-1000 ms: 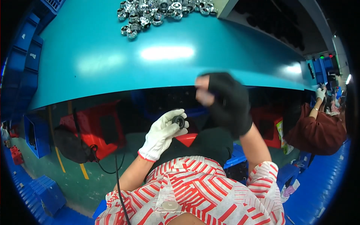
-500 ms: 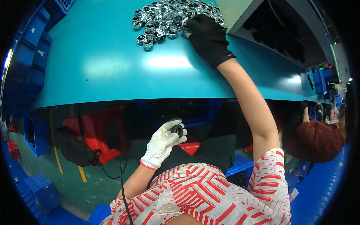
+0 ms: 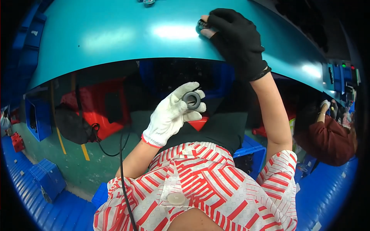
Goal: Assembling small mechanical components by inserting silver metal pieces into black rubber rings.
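Observation:
In my white-gloved left hand (image 3: 166, 117) a black ring-shaped part (image 3: 197, 101) is gripped between thumb and fingers. The ring's round opening faces up, in front of my body and below the table edge. My right hand (image 3: 239, 42), in a black glove with bare fingertips, is over the teal table (image 3: 115, 42). Its thumb and fingers pinch a small, shiny, dark round part (image 3: 200, 25), partly hidden by the fingertips. Near the top edge of the view lie a few shiny round parts (image 3: 148, 2).
Under the table edge stands a blue crate (image 3: 148, 79) with dark parts inside. A red stool (image 3: 104, 104) and a black bag (image 3: 71, 125) are at the left. Another blue crate (image 3: 254, 150) sits by my right side. A co-worker in a dark red top (image 3: 327, 142) is at the far right.
My right hand has drawn back from the pile of shiny parts with one in its fingers. The view has tilted down, leaving most of the pile outside the frame. The ring's opening now shows more fully.

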The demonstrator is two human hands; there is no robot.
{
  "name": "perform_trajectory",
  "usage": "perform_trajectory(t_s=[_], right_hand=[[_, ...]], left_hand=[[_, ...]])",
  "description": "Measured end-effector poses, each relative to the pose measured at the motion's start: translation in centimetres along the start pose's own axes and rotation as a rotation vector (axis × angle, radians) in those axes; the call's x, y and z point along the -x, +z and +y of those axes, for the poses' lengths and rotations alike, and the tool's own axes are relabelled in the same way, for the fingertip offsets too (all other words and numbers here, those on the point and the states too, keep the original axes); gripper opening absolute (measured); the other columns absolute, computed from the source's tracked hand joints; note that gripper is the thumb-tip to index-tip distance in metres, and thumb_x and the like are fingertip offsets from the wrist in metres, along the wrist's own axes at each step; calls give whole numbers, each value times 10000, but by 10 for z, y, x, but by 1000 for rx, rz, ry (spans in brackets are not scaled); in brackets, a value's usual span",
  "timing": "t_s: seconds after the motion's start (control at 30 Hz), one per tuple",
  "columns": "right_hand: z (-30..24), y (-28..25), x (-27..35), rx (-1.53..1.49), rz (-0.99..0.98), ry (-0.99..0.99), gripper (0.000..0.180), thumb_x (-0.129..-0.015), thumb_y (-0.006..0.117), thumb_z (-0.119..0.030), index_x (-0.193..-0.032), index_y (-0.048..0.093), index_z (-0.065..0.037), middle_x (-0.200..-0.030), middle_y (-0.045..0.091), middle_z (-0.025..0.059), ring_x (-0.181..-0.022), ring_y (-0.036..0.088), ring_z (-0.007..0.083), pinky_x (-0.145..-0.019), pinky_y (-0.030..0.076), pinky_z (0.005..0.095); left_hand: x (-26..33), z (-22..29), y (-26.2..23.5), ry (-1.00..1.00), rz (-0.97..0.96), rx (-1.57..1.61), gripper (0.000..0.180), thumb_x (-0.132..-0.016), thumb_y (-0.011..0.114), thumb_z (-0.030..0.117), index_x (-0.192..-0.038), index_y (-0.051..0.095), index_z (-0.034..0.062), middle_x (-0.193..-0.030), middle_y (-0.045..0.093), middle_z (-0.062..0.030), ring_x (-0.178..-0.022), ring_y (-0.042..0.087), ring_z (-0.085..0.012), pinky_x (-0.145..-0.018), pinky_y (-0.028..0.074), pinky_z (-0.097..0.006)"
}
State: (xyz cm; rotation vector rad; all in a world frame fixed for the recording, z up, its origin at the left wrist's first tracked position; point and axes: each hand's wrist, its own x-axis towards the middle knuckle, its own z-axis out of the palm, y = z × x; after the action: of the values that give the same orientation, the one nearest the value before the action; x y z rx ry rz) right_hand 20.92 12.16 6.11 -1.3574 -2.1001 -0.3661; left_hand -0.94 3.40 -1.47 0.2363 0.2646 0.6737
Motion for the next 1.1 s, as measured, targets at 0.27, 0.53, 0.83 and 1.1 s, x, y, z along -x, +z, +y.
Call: perform_trajectory(t_s=[0.27, 0.53, 0.83, 1.1], right_hand=[[-3, -4, 10, -149, -4, 10, 188, -770, 699, -213, -935, 673, -127, -929, 664, 57, -775, 645, 244, -667, 516, 331], [-56, -37, 47, -746, -131, 246, 283, -756, 688, -82, -1030, 622, -58, -949, 628, 106, -787, 633, 247, -686, 496, 319], [-89, -18, 132, -718, -198, 447, 248, -724, 702, -47, -964, 640, -59, -967, 634, 103, -860, 602, 269, -720, 492, 356], [-97, -24, 138, -492, -214, 396, 324, -683, 732, -43, -991, 630, -57, -974, 621, 88, -830, 597, 247, -711, 460, 350]], left_hand=[[8, -8, 3, 37, 101, -53, 591, -801, 713, 117, -1310, 439, -5, -1198, 541, -195, -1031, 601, -330, -816, 589, -379], [11, -9, 4, 41, 164, -87, 524, -864, 615, 39, -1340, 397, 14, -1190, 533, -135, -1081, 584, -269, -933, 518, -402], [4, -25, 0, 12, 197, -117, 479, -900, 527, -8, -1353, 372, -9, -1276, 458, -153, -1107, 552, -239, -964, 484, -362], [2, -29, 11, -15, 291, -293, 520, -865, 532, -56, -1357, 365, -28, -1233, 468, -150, -1053, 556, -193, -938, 491, -307]])
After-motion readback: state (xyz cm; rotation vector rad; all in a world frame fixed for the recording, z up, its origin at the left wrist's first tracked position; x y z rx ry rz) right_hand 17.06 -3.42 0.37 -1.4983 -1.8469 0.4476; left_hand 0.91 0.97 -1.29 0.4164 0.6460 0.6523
